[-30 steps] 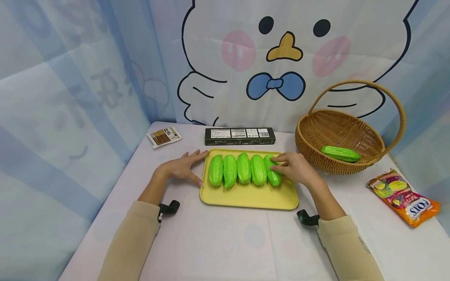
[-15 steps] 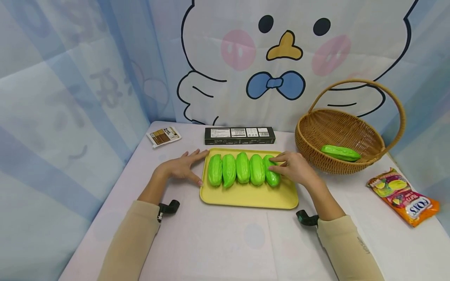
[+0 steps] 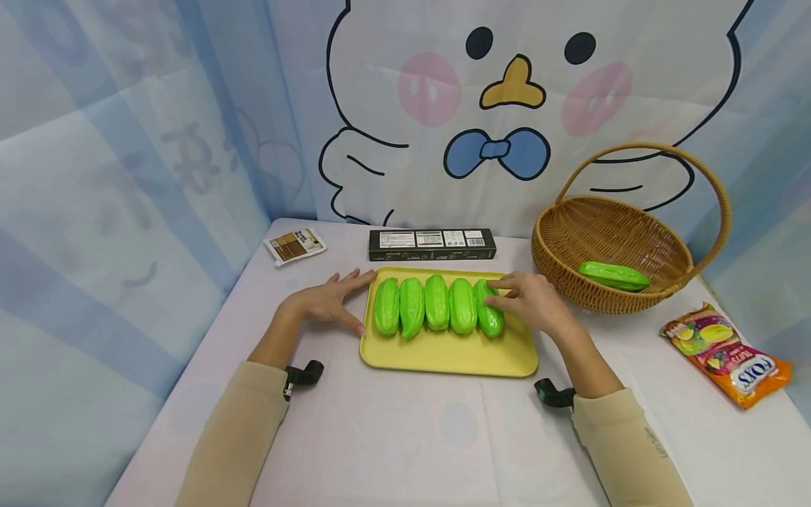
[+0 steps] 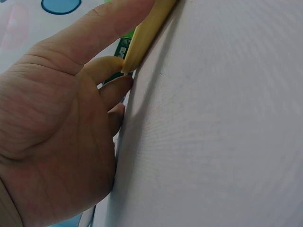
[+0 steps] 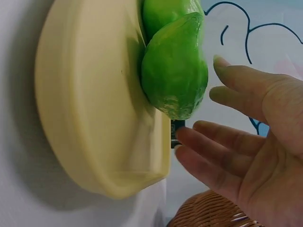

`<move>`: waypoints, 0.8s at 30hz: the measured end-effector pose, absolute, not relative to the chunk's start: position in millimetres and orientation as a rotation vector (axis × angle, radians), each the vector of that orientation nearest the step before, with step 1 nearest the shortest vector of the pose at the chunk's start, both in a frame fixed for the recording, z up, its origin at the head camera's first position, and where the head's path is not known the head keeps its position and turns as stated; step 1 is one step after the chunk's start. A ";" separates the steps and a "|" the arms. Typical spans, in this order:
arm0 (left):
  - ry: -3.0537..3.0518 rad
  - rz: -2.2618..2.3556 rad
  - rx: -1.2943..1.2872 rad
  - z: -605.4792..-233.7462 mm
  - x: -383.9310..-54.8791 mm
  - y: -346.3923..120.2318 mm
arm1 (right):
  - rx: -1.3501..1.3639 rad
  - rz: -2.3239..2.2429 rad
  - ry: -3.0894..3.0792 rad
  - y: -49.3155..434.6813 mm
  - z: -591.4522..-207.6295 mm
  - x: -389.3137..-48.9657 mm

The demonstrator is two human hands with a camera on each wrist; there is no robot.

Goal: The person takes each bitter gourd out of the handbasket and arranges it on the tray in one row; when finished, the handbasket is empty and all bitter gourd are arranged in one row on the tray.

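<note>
Several glossy green, elongated gourd-like fruits point(image 3: 437, 303) lie side by side in a row on a yellow tray point(image 3: 443, 358). My left hand point(image 3: 321, 303) is at the tray's left edge, fingers spread, its thumb and forefinger touching the rim. At the right end of the row, my right hand point(image 3: 529, 301) has its fingertips by the rightmost green fruit point(image 3: 491, 320). In the right wrist view that fruit point(image 5: 175, 71) rests on the tray, and the relaxed fingers point(image 5: 222, 163) reach beside it without curling round it; a slight gap shows there.
A wicker basket point(image 3: 570, 282) with a tall handle stands at the back right, another green fruit point(image 3: 613, 277) inside. An orange snack bag point(image 3: 725, 355) lies right of it. Behind the tray are a dark box point(image 3: 433, 245) and a small brown-and-white packet point(image 3: 296, 247).
The row of green fruits has shifted slightly left on the tray, closer to its left rim. Both hands have stayed nearly where they were.
</note>
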State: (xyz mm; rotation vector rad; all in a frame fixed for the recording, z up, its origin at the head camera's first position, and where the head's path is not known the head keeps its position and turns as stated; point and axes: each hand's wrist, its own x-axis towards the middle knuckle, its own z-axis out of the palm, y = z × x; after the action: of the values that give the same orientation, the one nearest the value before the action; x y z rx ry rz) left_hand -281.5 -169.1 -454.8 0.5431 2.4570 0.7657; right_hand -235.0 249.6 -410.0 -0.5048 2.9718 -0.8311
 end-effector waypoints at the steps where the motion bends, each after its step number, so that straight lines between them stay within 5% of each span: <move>1: 2.457 0.765 0.542 -454.6 -281.4 -169.3 | -0.496 -0.831 2.981 250.0 -408.9 -234.7; 13: 2.453 0.770 0.515 -456.4 -283.0 -170.7 | -0.905 -1.112 3.199 248.8 -402.4 -235.7; 24: 2.454 0.771 0.564 -455.2 -282.4 -170.5 | -0.837 -1.323 3.413 273.2 -370.4 -241.8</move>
State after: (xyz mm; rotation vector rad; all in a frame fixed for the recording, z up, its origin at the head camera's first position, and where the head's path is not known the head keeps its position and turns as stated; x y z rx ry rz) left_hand -282.4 -170.5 -455.2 0.5644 2.4540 0.7707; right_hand -241.8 273.2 -370.4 -0.8366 3.4129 -1.3232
